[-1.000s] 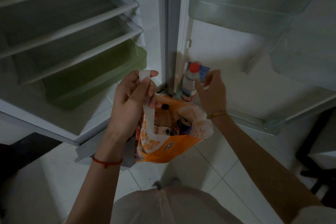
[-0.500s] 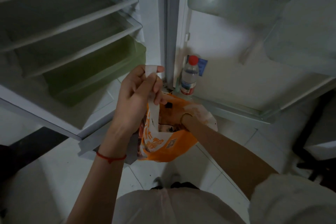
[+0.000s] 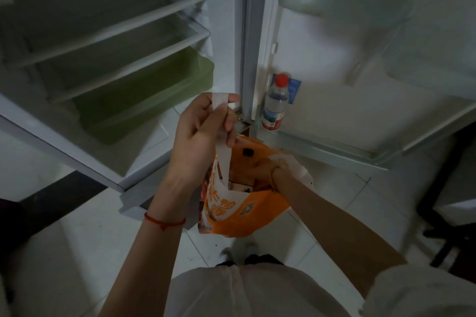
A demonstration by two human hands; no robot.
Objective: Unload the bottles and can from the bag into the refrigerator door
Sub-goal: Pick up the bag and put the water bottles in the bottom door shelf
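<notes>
On white floor tiles before the open refrigerator: left hand [image 3: 203,136] closed on the handle of the orange bag [image 3: 239,208], right hand [image 3: 260,170] deep inside, grip hidden, door shelf [image 3: 334,153] with one bottle [image 3: 275,104] just beyond, up-right.

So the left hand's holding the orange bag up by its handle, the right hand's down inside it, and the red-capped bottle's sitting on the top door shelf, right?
Not quite. The red-capped bottle stands on the bottom door shelf, not the top, as the head view shows. The left hand does hold the orange bag by its handle, with the right hand inside.
</notes>
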